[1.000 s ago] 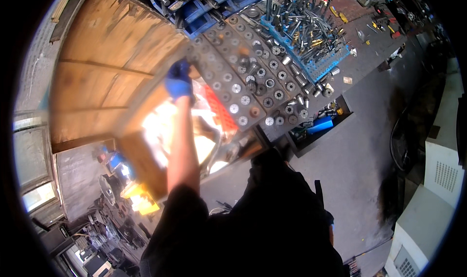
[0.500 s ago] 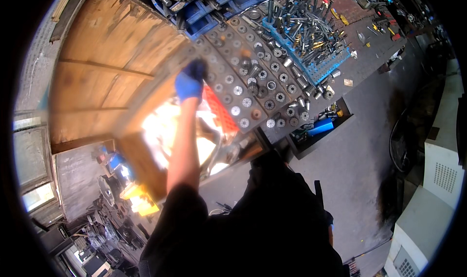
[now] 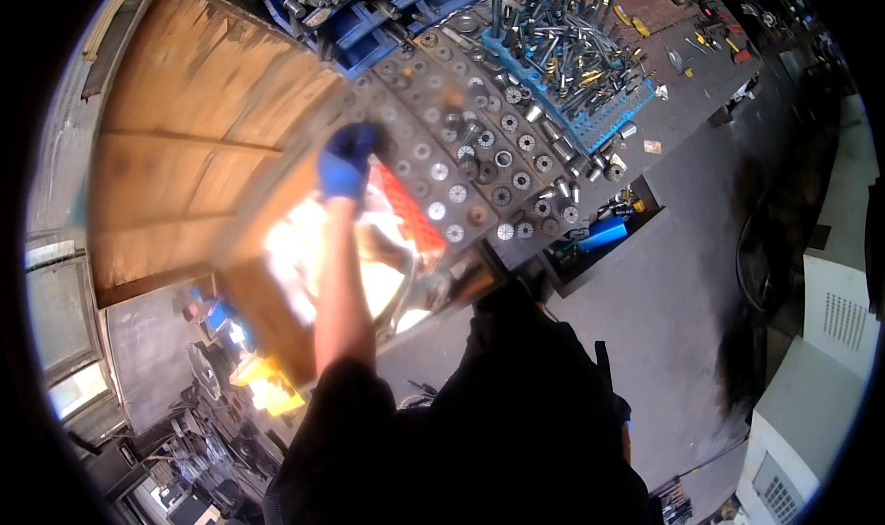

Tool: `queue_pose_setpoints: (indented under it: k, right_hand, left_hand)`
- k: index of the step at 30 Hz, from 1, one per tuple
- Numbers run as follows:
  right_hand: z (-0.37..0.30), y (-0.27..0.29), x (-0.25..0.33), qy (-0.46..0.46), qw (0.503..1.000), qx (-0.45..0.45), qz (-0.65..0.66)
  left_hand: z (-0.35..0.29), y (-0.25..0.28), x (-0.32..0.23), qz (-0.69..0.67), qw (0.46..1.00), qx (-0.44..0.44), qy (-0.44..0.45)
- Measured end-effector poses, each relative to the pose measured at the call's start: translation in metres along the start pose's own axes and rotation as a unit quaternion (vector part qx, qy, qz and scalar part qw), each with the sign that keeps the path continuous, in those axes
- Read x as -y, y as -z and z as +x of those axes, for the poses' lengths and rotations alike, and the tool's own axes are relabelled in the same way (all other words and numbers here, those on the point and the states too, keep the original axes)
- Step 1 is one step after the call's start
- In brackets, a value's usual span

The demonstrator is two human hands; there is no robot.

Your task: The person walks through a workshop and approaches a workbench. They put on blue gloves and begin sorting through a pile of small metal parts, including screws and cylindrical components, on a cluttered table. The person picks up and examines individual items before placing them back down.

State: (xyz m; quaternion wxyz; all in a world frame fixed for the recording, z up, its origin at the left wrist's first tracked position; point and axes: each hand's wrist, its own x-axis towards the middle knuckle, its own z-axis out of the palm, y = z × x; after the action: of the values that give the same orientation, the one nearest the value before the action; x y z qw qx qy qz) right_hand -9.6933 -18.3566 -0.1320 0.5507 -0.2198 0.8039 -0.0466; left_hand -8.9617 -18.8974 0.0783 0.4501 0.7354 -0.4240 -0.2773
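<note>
Left hand blurred — hold unclear, right hand mostly hidden by clothing, blue bins cropped above

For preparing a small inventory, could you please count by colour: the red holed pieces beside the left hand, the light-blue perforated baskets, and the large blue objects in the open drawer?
Red holed piece beside the left hand: 1
Light-blue perforated basket: 1
Large blue object in the open drawer: 1
Total: 3
</note>
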Motion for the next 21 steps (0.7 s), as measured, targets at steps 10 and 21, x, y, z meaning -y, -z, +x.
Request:
queue_pose_setpoints:
  k: [10,21]
  right_hand:
    - [0.000,-0.005,-0.011,-0.014,0.999,0.008,0.048]
    - [-0.010,0.006,0.020,0.097,0.991,0.002,-0.090]
  left_hand:
    - [-0.023,-0.001,-0.006,0.074,0.997,-0.028,-0.011]
    - [-0.035,-0.010,-0.025,0.172,0.982,-0.016,-0.076]
